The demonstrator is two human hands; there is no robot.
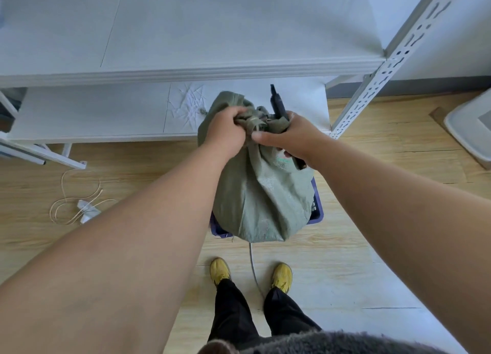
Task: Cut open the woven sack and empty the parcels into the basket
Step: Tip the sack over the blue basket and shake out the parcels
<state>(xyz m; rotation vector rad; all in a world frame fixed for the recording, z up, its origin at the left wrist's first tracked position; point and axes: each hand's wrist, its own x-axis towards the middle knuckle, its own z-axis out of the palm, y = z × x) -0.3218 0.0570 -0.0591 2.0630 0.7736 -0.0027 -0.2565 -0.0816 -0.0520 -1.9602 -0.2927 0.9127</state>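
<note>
Sack (261, 194) neck bunched between both hands, over basket (317, 207).

White metal shelving (186, 71) over pale wood-plank floor (132, 172).

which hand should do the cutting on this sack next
Probably the right hand: it holds the black cutter at the bunched top of the green sack. The left hand only grips that bunched top.
</note>
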